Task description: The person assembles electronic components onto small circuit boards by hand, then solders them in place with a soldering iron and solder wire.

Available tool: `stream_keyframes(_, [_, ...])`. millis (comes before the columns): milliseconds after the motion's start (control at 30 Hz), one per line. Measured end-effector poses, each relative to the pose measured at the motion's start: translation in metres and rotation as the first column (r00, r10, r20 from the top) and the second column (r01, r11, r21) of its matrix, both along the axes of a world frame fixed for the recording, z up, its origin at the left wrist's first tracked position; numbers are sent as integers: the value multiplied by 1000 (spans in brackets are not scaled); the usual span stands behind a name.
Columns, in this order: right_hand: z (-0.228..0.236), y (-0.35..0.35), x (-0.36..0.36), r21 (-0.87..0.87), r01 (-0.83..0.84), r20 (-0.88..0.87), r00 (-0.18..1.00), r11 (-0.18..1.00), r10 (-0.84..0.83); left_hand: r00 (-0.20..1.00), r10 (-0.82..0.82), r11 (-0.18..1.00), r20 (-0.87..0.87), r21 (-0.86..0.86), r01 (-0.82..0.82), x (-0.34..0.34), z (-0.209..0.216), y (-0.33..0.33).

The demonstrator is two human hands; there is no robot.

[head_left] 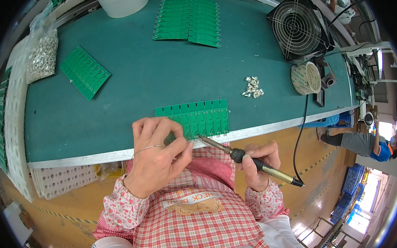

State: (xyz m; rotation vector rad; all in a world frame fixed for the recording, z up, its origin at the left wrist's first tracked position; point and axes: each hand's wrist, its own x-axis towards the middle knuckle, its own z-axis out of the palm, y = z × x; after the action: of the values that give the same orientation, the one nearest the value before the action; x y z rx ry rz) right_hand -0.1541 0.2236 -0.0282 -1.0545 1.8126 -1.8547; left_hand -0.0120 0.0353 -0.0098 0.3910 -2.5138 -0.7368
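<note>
My right hand grips a soldering iron by its handle, the tip slanting up and left to the near edge of a green circuit board panel. That panel lies at the table's front edge, with small metal pins along its near side. My left hand is closed in a pinch over the panel's near left corner, close to the iron's tip. Thin silvery solder wire runs across its fingers; the wire's end is hidden. To the right of the panel lies a small pile of metal connectors.
Stacked green panels lie at the back, another panel at left. A bag of small parts rests by white perforated foam. At right are a black fan, a tape roll and the iron's cable.
</note>
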Motion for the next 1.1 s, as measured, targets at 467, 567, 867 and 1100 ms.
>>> stream_keyframes(467, [2,0,1,3,-16,-54,998,1000,16,1000,1,1000,-1,-6,-1,0,1,0])
stream_keyframes(567, [1,3,1,16,-3,-127,992,1000,5,1000,5,1000,-13,-3,-5,3,-1,-1])
stream_keyframes(867, [5,3,5,29,52,-4,999,998,-52,998,58,998,-26,-23,-59,17,-1,-7])
stream_keyframes(1100, [-5,-4,8,98,52,4,999,994,-53,1000,21,999,-7,-33,-22,11,-2,-6])
